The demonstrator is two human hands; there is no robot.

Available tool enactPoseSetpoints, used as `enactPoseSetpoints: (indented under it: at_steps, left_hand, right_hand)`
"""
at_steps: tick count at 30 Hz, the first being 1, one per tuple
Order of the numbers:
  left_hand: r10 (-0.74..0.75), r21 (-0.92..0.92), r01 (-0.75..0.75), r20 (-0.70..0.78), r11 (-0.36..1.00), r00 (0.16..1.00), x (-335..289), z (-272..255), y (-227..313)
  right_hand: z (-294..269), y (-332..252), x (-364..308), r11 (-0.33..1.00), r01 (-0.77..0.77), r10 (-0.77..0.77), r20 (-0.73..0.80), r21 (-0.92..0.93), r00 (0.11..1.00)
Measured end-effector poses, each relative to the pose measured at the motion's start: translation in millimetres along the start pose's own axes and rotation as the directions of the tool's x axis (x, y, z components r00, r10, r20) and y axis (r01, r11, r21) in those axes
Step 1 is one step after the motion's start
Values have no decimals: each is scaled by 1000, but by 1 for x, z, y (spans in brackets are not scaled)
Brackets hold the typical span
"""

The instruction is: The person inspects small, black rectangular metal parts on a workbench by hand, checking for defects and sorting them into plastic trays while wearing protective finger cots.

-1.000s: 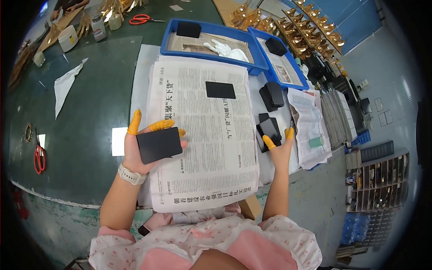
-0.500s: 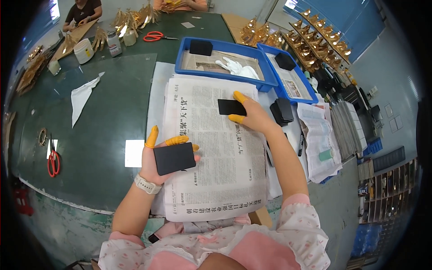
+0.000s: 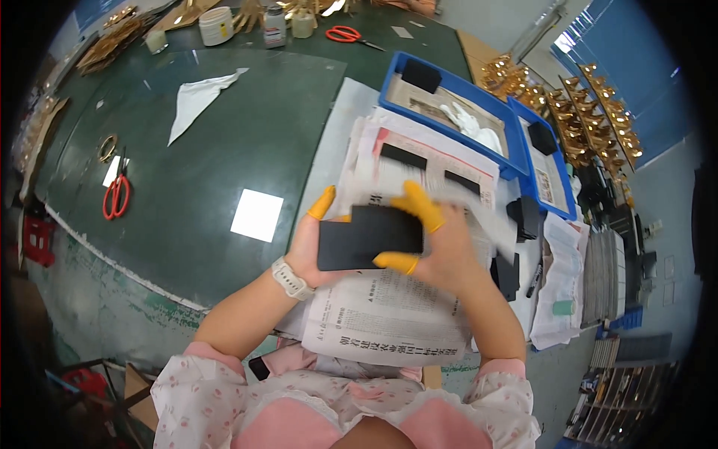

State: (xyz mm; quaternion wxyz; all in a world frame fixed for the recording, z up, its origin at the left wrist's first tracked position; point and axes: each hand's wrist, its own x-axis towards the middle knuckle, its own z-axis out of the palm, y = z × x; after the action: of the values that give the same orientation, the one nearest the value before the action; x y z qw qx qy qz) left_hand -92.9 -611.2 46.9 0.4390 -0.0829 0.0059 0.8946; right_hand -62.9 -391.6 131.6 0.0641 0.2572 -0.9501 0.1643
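Note:
My left hand, with yellow finger cots, holds a flat black rectangular plate over the newspaper. From the right, my right hand, also in yellow finger cots, grips another black rectangular plate by its right end. That plate overlaps the one in my left hand; whether more are stacked beneath is hidden. Beyond my hands, a black plate and a second black plate lie on a red-bordered newspaper sheet. The top newspaper sheet is raised and blurred near my right hand.
Blue trays at the back right hold black pieces and a white glove. Black plates are stacked beside the newspaper. On the green table lie red-handled scissors, a white cloth and a white square. Jars stand behind.
My right hand has come left and toward me, bringing its plate onto the one in my left hand. The newspaper's top sheet has lifted, exposing plates beneath. The view has shifted left.

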Motion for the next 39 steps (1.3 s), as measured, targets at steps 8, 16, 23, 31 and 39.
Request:
enactPoseSetpoints:
  at_steps: [8,16,23,31,39]
  left_hand:
    - [20,4,-20,108,1000,994,-2,-20,2]
    - [6,14,-10,225,1000,974,1,-17,2]
    - [24,8,-26,227,1000,974,0,-17,3]
    - [6,-20,-2,182,1000,983,4,-18,0]
    - [24,-34,-21,80,999,997,4,-18,1]
  right_hand:
    - [30,-25,8,964,102,-110,22,244,994]
    - [43,-19,8,922,19,-44,56,387,997]
    - [44,-20,10,922,-33,-3,94,386,996]
    - [30,-23,8,910,-71,26,114,409,993]
    - [2,51,8,527,261,118,-374,809,920]
